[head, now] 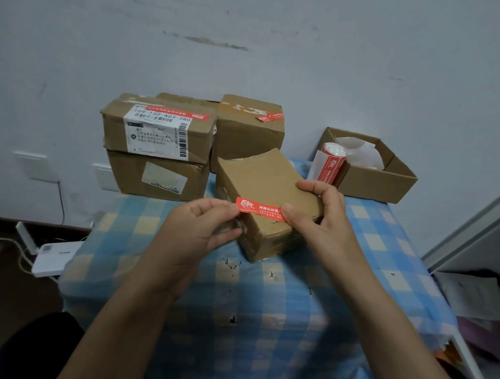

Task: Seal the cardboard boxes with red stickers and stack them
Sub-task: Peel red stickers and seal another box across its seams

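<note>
stacked boxes (157, 148) behind, open box (372, 168) right

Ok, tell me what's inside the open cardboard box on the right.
The open box holds a roll of red stickers, leaning out over its left wall, and white paper. Anything beneath the paper is hidden.

The left hand (198, 229) and right hand (316, 212) are bare. Dark clothing (34, 360) shows just beneath the uncovered left forearm (120, 326).
</note>
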